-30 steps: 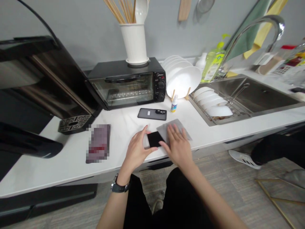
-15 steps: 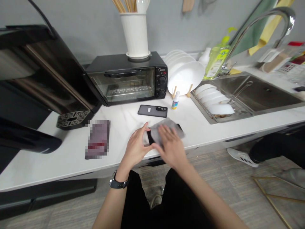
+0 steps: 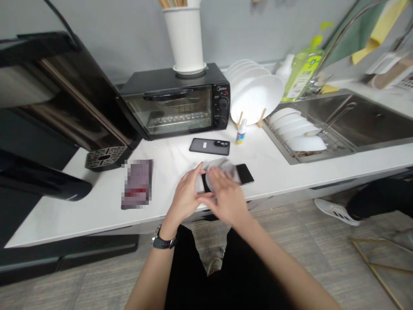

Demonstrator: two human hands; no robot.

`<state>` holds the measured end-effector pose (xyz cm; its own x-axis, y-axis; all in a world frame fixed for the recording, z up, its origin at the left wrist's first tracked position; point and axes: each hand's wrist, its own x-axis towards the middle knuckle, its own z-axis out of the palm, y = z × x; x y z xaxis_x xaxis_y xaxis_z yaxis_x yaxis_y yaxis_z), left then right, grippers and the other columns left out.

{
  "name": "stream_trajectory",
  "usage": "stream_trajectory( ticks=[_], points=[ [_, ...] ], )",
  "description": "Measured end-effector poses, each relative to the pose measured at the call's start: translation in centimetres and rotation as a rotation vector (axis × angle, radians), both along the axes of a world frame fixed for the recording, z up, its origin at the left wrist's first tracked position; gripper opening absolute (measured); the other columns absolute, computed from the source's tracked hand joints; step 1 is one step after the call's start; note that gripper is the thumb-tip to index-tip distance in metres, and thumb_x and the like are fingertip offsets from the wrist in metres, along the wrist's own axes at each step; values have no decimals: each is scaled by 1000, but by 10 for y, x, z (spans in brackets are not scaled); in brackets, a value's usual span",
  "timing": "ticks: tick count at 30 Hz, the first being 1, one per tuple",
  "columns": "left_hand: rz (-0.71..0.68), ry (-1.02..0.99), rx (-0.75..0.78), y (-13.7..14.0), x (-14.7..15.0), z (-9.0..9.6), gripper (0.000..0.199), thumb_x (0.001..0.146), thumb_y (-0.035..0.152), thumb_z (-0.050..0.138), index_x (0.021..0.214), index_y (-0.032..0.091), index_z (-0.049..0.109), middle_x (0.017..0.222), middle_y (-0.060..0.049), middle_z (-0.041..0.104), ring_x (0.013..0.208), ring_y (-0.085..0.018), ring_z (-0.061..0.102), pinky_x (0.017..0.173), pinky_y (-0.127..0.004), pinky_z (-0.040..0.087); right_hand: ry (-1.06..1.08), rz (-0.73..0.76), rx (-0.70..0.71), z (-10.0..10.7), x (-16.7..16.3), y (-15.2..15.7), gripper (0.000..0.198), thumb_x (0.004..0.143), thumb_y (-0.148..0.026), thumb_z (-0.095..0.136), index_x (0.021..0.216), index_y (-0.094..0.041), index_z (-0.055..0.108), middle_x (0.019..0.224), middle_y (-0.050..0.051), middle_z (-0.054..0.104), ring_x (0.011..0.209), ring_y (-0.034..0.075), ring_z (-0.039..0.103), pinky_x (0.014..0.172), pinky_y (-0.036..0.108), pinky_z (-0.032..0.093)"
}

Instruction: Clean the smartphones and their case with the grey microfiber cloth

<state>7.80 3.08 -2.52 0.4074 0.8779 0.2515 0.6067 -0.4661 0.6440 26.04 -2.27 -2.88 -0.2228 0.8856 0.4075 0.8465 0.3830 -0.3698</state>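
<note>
Far left on white counter (image 3: pixel 97 206): black appliance with drip grille (image 3: pixel 105 157), then pixelated flat item (image 3: pixel 137 184) lying apart from the hands. Centre: left hand (image 3: pixel 185 196), watch on wrist, fingers curled against left end of black phone (image 3: pixel 243 173) flat near counter's front edge; right hand (image 3: pixel 226 193) spread flat, pressing grey cloth (image 3: pixel 219 165) onto phone's screen, blurred, so probably palm-down rather than pinching. Behind: toaster oven (image 3: pixel 176 103), second phone (image 3: pixel 209 146) face down, small bottle (image 3: pixel 240 131), white plates in rack (image 3: pixel 254 92), sink (image 3: pixel 348 122) far right.
</note>
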Motion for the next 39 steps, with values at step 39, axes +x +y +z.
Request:
stream_trajectory(
  ticks=[39],
  points=[
    [20,-24,5,-1,3,-1,100,81,30,86,163,32,30,142,-8,65,133,-31,59,116,-51,44,-29,-172,-16,0,50,1,82,101,-69,46,155,-7,49,160,20,48,154,38,39,127,64,29]
  ],
)
